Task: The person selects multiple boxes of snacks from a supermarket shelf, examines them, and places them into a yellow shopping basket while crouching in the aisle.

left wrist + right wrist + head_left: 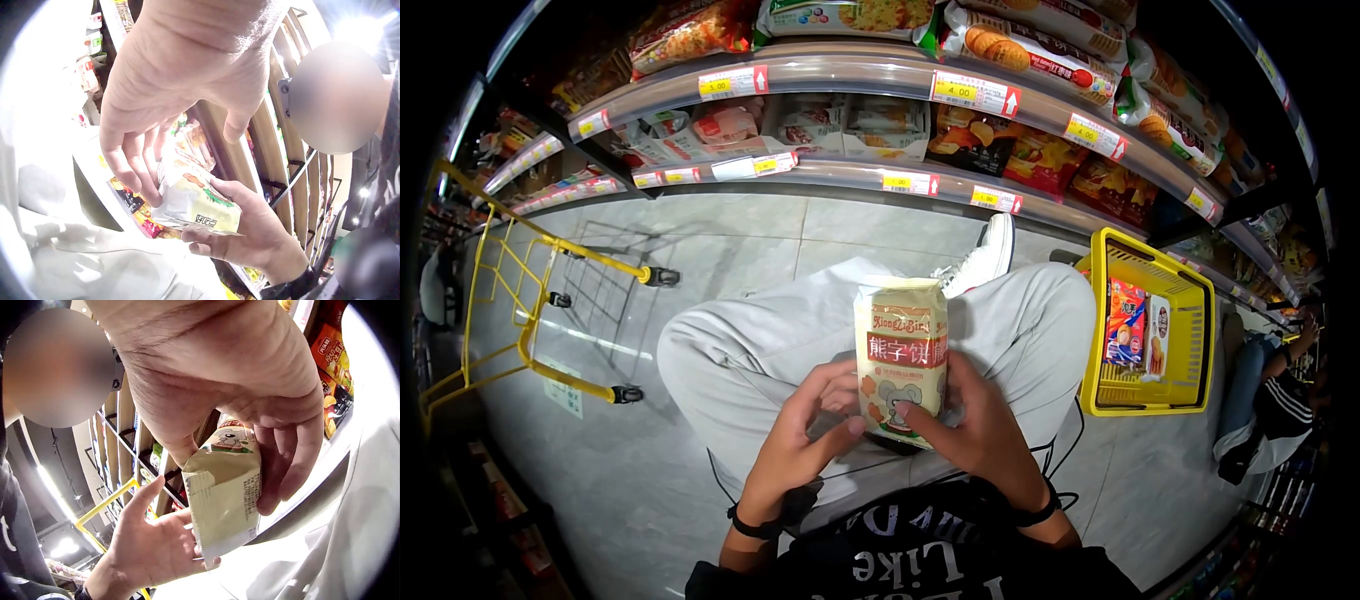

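A cream biscuit pack (903, 312) with a red lettered band and a grey cartoon animal stands upright above the lap in the head view. My right hand (978, 432) grips its right side, thumb across the lower front. On the other side, my left hand (808, 432) has its fingers against the pack and its thumb held away. The right wrist view brings out the folded, sealed end of the biscuit pack (223, 509), with the left hand (147, 547) loosely spread beside it. Fingers of the left hand (181, 75) touch the wrapper in the left wrist view.
A yellow shopping basket (1145, 402) holding two snack packs stands at the right, near the knee. The yellow frame of a wheeled cart (525, 340) is at the left. Shelves (840, 65) of packaged snacks run across the front. Another person (1265, 405) is at the far right.
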`<state>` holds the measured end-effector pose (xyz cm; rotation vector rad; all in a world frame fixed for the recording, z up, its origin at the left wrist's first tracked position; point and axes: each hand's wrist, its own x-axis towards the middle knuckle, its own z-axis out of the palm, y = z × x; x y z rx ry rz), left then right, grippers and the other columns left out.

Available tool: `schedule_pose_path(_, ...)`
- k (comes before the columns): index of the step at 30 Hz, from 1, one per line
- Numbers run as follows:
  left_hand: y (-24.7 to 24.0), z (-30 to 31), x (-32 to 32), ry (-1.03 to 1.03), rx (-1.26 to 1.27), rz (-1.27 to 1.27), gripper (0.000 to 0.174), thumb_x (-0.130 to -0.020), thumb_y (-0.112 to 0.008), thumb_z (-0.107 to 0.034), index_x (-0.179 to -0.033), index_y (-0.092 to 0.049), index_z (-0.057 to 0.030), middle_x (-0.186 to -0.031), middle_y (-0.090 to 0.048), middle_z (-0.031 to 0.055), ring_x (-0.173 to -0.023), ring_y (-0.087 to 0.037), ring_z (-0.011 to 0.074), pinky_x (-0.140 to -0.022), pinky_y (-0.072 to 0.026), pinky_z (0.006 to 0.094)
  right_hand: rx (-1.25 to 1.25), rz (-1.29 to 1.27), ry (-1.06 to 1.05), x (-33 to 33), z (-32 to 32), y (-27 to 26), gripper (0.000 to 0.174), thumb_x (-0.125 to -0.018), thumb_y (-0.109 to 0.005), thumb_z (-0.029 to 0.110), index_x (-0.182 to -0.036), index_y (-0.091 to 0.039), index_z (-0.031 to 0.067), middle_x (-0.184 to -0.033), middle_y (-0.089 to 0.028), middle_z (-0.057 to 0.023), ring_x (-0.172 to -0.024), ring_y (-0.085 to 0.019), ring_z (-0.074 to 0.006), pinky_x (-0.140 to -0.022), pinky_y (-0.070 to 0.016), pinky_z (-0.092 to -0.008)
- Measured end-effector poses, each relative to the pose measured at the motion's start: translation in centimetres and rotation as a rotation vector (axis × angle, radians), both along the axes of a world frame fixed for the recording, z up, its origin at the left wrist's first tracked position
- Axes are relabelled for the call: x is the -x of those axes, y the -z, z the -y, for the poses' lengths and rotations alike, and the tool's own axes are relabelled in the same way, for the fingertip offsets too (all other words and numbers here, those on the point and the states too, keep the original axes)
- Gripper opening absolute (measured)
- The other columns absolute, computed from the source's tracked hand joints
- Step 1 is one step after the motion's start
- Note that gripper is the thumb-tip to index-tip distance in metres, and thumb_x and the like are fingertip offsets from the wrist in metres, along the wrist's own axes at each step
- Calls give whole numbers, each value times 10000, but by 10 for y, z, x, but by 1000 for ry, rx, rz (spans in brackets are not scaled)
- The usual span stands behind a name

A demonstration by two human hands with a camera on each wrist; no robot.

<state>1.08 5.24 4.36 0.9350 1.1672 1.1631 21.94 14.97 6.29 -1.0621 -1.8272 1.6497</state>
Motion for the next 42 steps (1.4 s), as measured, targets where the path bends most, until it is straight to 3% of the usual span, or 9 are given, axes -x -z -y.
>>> schedule_pose_path(42, -1, 0, -1, -1, 19, 46, 517, -953, -638, -20, -1441, -468, 9, -1217, -648, 79, -1013, -582, 134, -963, -451, 301, 11, 8, -19, 0, -1, 1, 522, -912, -775, 229, -1267, -515, -52, -1058, -724, -226, -948, -741, -275, -813, -570, -362)
